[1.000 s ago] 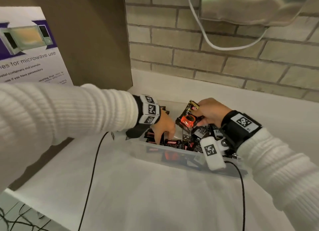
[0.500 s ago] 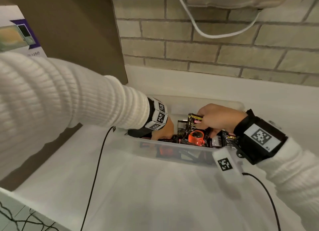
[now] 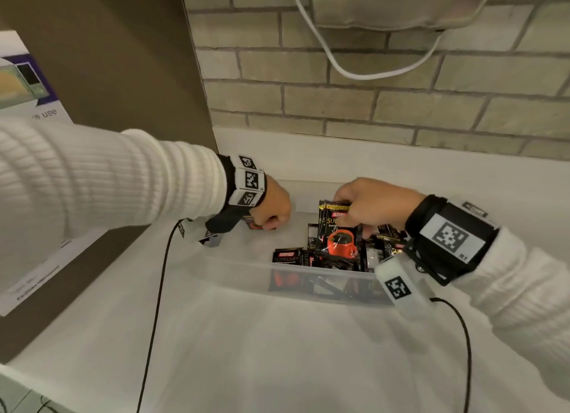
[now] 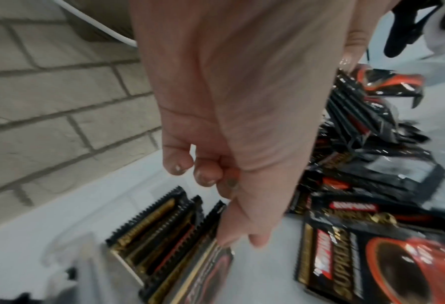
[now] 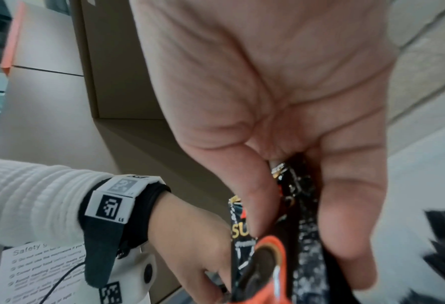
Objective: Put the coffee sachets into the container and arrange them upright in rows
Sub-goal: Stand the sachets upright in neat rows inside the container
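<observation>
A clear plastic container stands on the white counter. Black and red coffee sachets lie loose in its middle and right. My right hand grips a small bunch of sachets by their top edges, upright above the pile; the right wrist view shows my right hand pinching these sachets. At the container's left end my left hand is curled. In the left wrist view its thumb and forefinger pinch the top of a sachet in a short upright row.
A brick wall with a hanging white cable runs behind the container. A brown panel with a microwave notice stands at the left. Black wrist cables trail over the white counter in front.
My right hand has turned its bunch of sachets from tilted to upright. My left hand has left the pile's middle for the container's left end.
</observation>
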A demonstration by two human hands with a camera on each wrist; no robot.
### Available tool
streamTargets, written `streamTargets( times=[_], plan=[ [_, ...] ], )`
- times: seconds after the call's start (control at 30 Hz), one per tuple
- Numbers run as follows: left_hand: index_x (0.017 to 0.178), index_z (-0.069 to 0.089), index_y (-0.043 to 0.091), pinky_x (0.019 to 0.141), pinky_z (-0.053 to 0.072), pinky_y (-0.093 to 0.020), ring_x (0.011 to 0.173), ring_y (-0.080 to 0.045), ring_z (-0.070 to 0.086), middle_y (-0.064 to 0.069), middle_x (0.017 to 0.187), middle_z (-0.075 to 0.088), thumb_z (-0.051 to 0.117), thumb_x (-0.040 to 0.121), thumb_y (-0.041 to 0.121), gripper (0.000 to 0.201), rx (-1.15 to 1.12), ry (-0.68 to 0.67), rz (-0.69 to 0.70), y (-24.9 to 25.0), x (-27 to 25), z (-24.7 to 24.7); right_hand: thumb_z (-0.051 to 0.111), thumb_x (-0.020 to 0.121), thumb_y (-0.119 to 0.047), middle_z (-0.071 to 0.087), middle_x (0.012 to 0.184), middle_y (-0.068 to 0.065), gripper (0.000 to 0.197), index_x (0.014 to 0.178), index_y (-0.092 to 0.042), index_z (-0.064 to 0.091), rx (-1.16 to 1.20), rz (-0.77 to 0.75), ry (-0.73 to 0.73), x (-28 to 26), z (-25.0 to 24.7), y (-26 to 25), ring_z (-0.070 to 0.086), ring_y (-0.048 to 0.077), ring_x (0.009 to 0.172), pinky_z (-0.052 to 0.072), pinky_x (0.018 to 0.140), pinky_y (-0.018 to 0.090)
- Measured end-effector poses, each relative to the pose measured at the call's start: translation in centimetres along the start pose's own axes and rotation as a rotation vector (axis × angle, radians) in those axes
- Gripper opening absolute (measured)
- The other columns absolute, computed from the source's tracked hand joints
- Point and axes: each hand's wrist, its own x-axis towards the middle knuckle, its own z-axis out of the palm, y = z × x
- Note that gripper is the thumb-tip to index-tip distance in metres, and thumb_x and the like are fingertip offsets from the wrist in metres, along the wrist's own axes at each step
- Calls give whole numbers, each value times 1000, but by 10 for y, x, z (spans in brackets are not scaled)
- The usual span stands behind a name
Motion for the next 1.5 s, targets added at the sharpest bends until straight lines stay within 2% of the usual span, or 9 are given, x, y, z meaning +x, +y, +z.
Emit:
streamTargets(
  times=[0.1,0.23,0.37,0.5,0.67,0.83,1.07,1.23,1.5],
  plan=[
    [114,65,11,52,31,-15,98,-19,54,-4,118,61,50,89,5,29,-40,18,-82,-13,-7,-3,58,87,-12,56,88,0,19,106,-15,60,-116,-81,87,6,-21,-17,53,15,70,43,52,20],
    [125,58,23,84,38,-28,118,-19,46,2,129,53,52,92,16,34,28,3,-140,-26,-14,12,59,86,-14,60,96,3,23,109,-12,64,-232,-193,53,23,-13,-38,57,18,83,45,61,20],
    [116,63,33,90,27,-36,115,-19,37,5,115,53,47,93,19,32,-10,195,-100,-39,-13,34,61,86,-9,61,81,-1,25,110,-8,66,-76,-152,18,54,10,-49,61,17,78,52,71,24],
    [113,64,32,87,27,-38,113,-20,33,4,114,50,43,95,27,29,-95,362,-173,-41,-16,52,64,83,-2,65,111,11,39,121,-4,59,89,-68,-13,86,21,-63,65,22,93,53,90,33],
    [109,66,35,91,24,-38,115,-17,28,6,117,43,46,94,32,25,-360,484,-218,-42,-22,67,67,78,0,67,105,13,37,115,-1,62,3,11,-54,116,32,-70,62,17,79,55,79,28],
    [108,68,34,99,25,-41,118,-17,27,7,119,43,47,93,33,25,-515,537,-226,-45,-26,78,71,80,-11,66,117,10,49,126,-4,56,-147,86,-86,128,40,-77,67,22,99,52,92,32],
    [100,68,22,99,25,-42,117,-19,30,3,121,44,42,94,27,27,-508,561,-258,-41,-22,83,65,78,1,60,79,6,34,112,3,61,-148,137,-113,122,30,-85,63,21,72,57,68,30],
    [96,69,19,93,27,-38,111,-18,33,2,115,47,50,88,24,21,-493,655,-273,-42,-20,80,69,82,-12,65,103,7,38,117,0,60,-284,116,-140,125,42,-87,68,27,92,55,86,34],
    [87,69,22,84,22,-39,105,-16,33,4,99,51,57,81,43,26,-412,432,-277,-46,-21,62,67,78,-3,65,111,16,33,111,0,63,-139,44,-6,127,42,-77,63,17,72,56,65,27]
  ],
)
